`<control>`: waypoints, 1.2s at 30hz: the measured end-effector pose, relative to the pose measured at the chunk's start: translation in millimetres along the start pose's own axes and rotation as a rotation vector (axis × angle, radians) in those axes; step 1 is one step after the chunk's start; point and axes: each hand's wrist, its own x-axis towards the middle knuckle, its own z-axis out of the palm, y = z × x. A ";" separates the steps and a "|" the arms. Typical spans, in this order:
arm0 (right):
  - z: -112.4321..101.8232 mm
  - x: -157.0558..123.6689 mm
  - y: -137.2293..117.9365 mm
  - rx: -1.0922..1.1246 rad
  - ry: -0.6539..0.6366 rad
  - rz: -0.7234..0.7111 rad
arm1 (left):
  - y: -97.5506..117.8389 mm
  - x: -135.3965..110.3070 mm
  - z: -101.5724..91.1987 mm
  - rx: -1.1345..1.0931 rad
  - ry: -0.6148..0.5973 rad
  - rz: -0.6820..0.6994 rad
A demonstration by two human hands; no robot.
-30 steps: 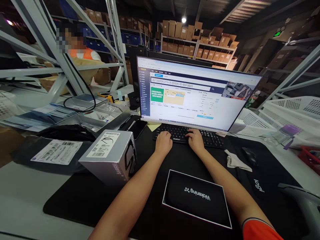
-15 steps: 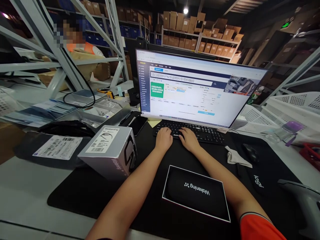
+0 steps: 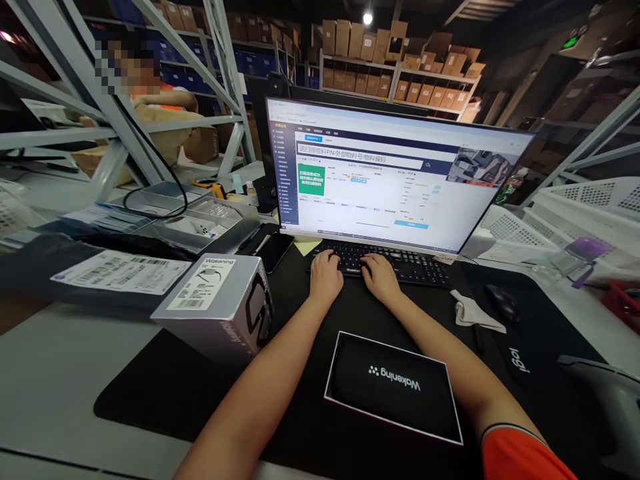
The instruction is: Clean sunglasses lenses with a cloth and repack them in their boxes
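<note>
Both my hands rest on a black keyboard [image 3: 400,263] under a wide monitor [image 3: 390,180]. My left hand [image 3: 325,277] lies palm down on its left keys, fingers curled over them and holding nothing. My right hand [image 3: 381,279] sits close beside it on the middle keys, fingers spread on the keys. Between my forearms, on the black desk mat [image 3: 165,387], lies a flat black box [image 3: 395,387] printed "Wakening". A grey product box [image 3: 220,303] with a barcode label stands to my left.
A black mouse [image 3: 500,303] and a crumpled cloth [image 3: 475,312] lie right of the keyboard. A scanner [image 3: 605,393] sits at the far right. A black mailer bag with a label [image 3: 120,273], trays and a phone [image 3: 273,250] are left. Another person in orange sits behind the shelving frame [image 3: 150,107].
My right hand slid left along the keyboard, closer to my left hand. The view shifted slightly; both hands stayed on the keys.
</note>
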 end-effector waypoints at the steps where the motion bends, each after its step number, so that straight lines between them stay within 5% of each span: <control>1: -0.4 0.2 0.3 0.002 0.008 0.004 | -0.2 -0.1 0.3 0.001 -0.004 0.007; 15: -1.6 -1.4 -9.4 -0.007 -0.035 -0.099 | 1.0 -0.1 0.6 0.009 -0.046 0.065; 36: 4.2 10.6 -15.3 -0.091 0.006 -0.032 | -0.8 -0.8 8.0 0.024 -0.039 0.010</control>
